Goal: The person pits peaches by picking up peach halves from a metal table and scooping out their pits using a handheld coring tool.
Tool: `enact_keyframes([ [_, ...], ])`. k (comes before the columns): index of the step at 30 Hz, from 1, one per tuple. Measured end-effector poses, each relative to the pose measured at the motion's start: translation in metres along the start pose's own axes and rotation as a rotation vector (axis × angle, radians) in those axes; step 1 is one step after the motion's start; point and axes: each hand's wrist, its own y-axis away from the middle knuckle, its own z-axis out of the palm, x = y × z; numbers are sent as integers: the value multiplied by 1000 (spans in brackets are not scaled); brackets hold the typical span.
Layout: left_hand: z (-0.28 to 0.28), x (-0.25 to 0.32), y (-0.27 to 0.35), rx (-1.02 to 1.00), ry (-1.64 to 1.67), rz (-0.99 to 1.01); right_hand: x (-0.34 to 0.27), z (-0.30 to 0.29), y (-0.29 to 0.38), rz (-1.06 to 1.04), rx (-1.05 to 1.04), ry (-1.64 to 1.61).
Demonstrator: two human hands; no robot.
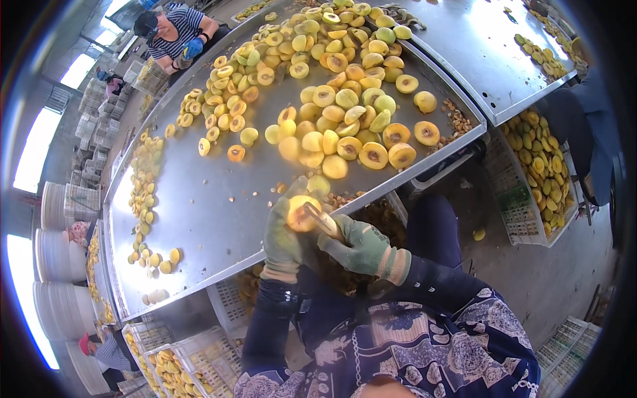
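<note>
My left hand (281,238), in a green work glove, holds a halved yellow stone fruit (297,219) with its cut face up. A small pitting tool (326,222) with a pale handle is gripped in my gloved right hand (359,248). Its metal tip touches the brown hollow in the middle of the fruit. Both hands are over the near edge of a metal table (209,199). Just beyond them lies a heap of fruit halves (318,124), some cut side up and some cut side down. Loose fruit stones (343,200) are scattered beside my hands.
More stones (455,122) sit in the table's right corner. A crate of fruit halves (540,174) stands on the floor at right, near another seated person (592,129). Crates of fruit (174,368) stand at lower left. Across the table a person in blue gloves (176,40) works.
</note>
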Motion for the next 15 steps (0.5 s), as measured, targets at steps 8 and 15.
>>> enact_keyframes([
  [8, 26, -42, 22, 108, -258, 278, -1, -1, 42, -156, 207, 361],
  [15, 38, -48, 36, 189, -315, 299, 6, -4, 55, -100, 111, 393],
])
